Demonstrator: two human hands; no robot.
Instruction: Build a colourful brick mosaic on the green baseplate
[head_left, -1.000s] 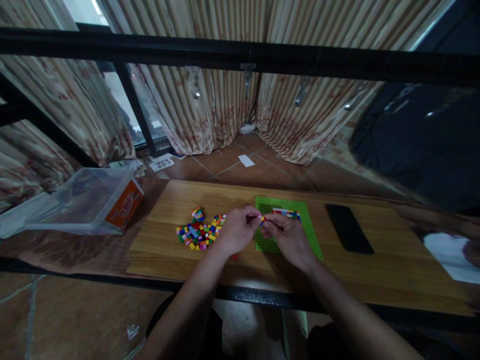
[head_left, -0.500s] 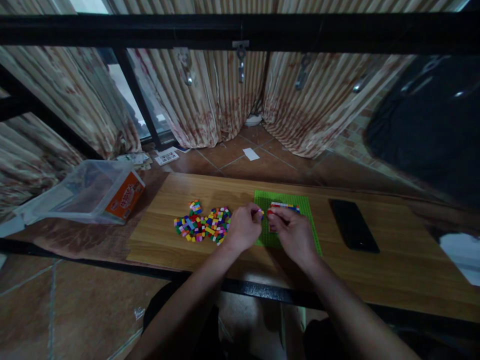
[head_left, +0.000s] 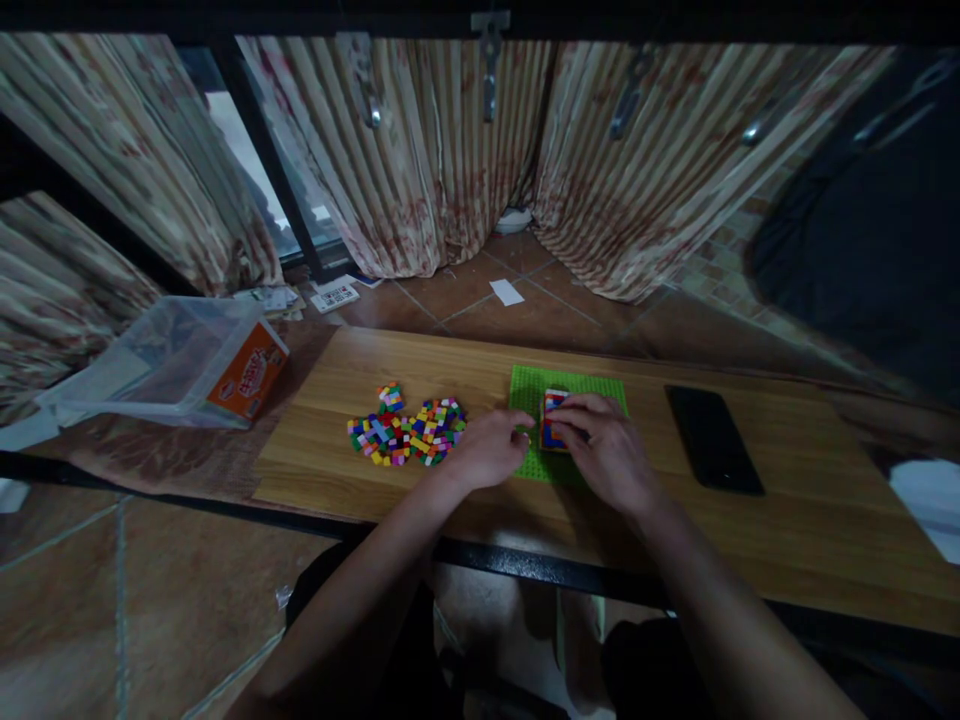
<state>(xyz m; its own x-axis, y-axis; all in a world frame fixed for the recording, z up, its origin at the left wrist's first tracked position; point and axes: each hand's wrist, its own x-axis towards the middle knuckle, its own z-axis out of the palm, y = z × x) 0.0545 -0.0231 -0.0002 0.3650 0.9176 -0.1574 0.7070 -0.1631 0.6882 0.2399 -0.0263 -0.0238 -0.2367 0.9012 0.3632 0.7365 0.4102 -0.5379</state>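
A green baseplate lies on the wooden table. On it stands a block of small coloured bricks. My right hand rests over that block with its fingers curled on it. My left hand lies at the plate's left edge, fingers closed in a loose pinch; what they hold is too small to make out. A pile of several loose coloured bricks sits just left of my left hand.
A black phone lies flat to the right of the plate. A clear plastic box with an orange label sits left of the table. Curtains and a black frame stand behind. Tiled floor shows beyond the table's far edge.
Both hands have come down from above the plate onto it. The right hand now covers the brick block. The view has tilted downward.
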